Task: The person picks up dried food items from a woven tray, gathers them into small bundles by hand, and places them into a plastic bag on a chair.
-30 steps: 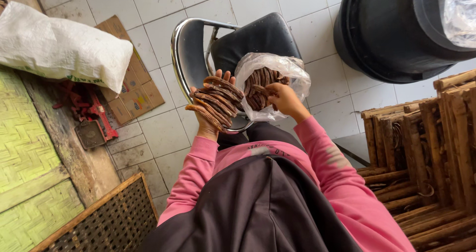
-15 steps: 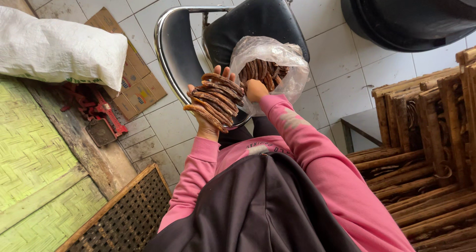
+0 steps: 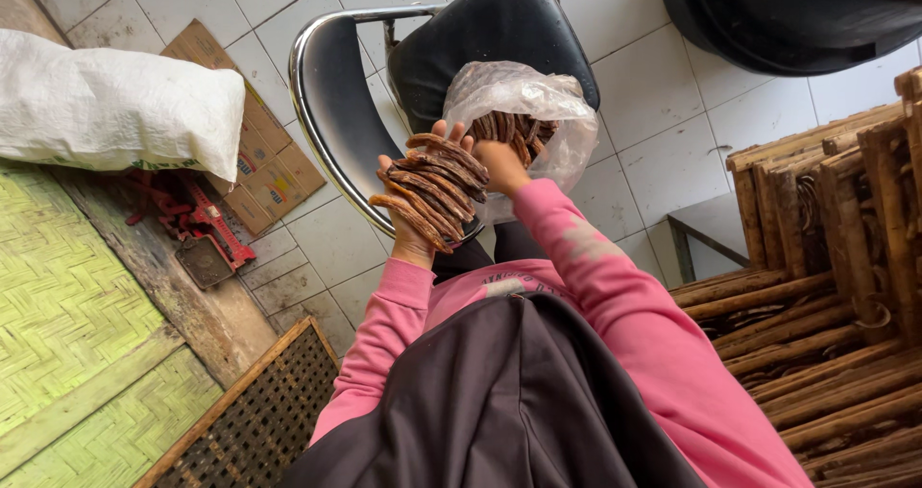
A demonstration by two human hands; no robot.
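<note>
At frame centre: my hands over the chair [image 3: 331, 113].
Left hand [image 3: 413, 229] fingers clasp the brown sticks [image 3: 432, 185]; right hand [image 3: 499, 161] sits inside the plastic bag [image 3: 523, 94], grip hidden.

Stack of brown curved dried strips [image 3: 429, 188] fanned upright, more in crumpled clear plastic bag [image 3: 523, 113] beside it

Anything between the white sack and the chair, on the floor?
Head view: a flattened cardboard sheet lies on the white tiles between the white sack and the chair, with red tools just below it.
</note>
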